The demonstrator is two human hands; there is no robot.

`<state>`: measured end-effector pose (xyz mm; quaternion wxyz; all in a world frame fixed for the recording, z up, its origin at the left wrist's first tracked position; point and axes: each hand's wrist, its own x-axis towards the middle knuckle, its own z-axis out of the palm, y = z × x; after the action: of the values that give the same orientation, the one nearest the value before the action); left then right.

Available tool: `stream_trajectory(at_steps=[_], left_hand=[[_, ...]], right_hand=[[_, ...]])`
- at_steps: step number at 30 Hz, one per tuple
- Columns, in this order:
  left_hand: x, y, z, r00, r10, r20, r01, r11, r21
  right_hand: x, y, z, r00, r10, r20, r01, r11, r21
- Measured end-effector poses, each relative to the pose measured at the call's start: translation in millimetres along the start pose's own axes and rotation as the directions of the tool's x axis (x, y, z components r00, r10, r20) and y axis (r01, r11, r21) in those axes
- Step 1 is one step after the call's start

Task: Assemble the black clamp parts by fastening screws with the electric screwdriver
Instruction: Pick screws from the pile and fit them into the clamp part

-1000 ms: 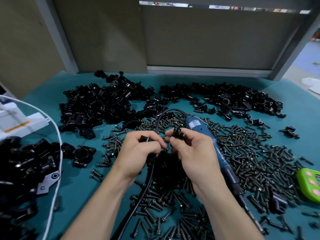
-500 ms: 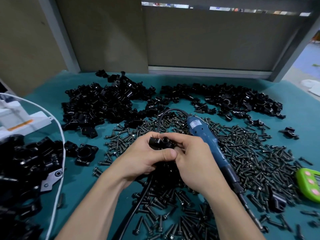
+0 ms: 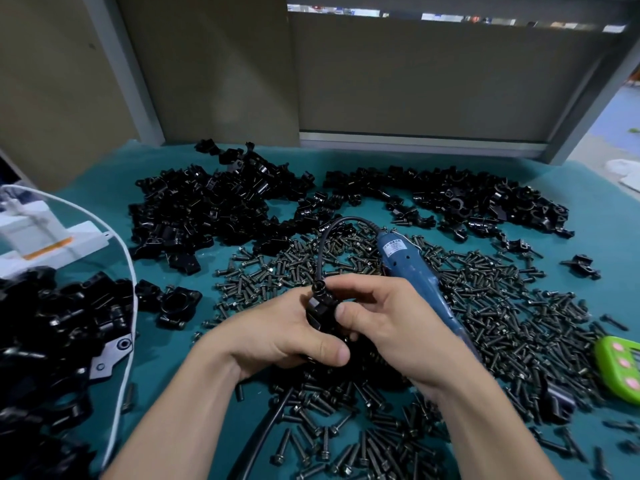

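Crowded mat point(image 3: 609, 292); hands point(image 3: 277, 337) point(image 3: 398, 327) grip clamp point(image 3: 322, 308) centrally

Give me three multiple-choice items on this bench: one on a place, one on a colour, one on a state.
1. Where does the screwdriver lie?
A. on the screws, beside the right hand
B. upright in a holder
C. on the floor

2. What colour is the table cover?
A. red
B. teal
C. white

3. What are the left hand and the right hand doing?
A. both lie flat and empty
B. one grips the screwdriver
C. both grip one clamp

Key:
1 A: its blue body rests on the screws, next to the right hand.
2 B: the bare cover shows teal.
3 C: fingers of both hands curl round the clamp, and neither touches the screwdriver's grip.
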<state>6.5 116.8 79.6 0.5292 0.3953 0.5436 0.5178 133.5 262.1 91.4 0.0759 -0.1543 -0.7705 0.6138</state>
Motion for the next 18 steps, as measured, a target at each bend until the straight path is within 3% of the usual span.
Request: stream_trajectory(at_steps=[3,5,10,13,15,18], left_hand=[[-1,-4,-6,0.996,-0.013,-0.084,0.01,0.999,-0.036],[-3,-4,-10,0.999,-0.011,-0.044,0.009,0.999,-0.048],[-5,-3,-5,0.998,-0.041,0.045,0.039,0.998,0.043],[-6,2,-1,0.996,0.003,0.094,-0.007,0.999,0.033],[-6,2,0,0.997,0.009,0.077,-0.01,1.0,0.016],[-8,1,0,0.995,-0.094,-0.02,0.095,0.994,0.061]], right_hand=[[-5,-3,-8,0.993,-0.006,0.118,-0.016,0.983,0.182],[-6,-3,-7,0.991,-0.019,0.132,-0.012,0.972,0.234],[-3,-1,0,0.995,0.017,0.101,-0.029,0.992,0.12],[-2,-1,-2,0.992,0.014,0.122,-0.033,0.987,0.157],[-3,-1,-4,0.989,0.01,0.15,-0.038,0.983,0.182],[-4,-1,-7,0.984,0.029,0.177,-0.06,0.983,0.172]])
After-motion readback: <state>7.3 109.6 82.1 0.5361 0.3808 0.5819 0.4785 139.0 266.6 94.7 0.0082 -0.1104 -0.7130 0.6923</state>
